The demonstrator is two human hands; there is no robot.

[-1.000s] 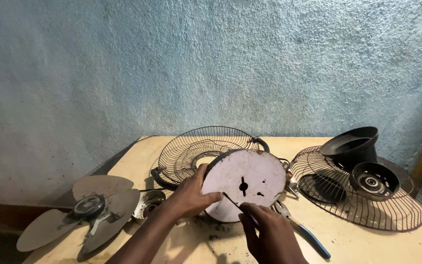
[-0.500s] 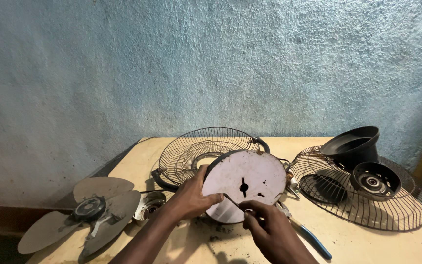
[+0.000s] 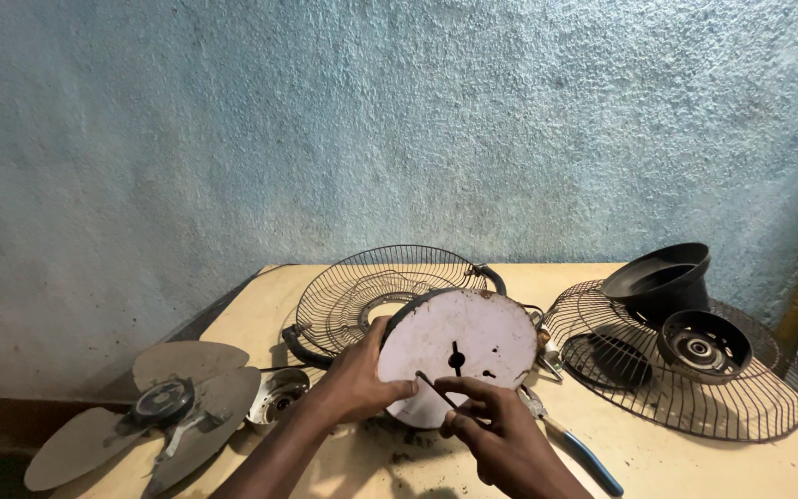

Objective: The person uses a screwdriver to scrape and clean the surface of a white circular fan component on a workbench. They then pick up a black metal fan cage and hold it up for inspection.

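Right hand (image 3: 501,434) nearest, pinching thin rod (image 3: 436,388) against white round disc (image 3: 459,356). Left hand (image 3: 357,383) grips disc's left edge, disc tilted upright mid-table (image 3: 695,462). Blue-handled pliers (image 3: 574,444) right. Wire fan guard (image 3: 371,291) behind.

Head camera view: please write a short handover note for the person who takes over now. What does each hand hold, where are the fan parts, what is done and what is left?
Left hand: grips the left edge of the round white base plate, held tilted up on the table.
Right hand: holds a thin dark rod-like tool, its tip against the plate's face.
Parts: one wire grille behind the plate, a second grille at right with black housings on it, fan blade at left, blue-handled pliers near the right hand.
Done: the fan is already apart.
Left: work on the plate looks unfinished; I cannot tell which step.
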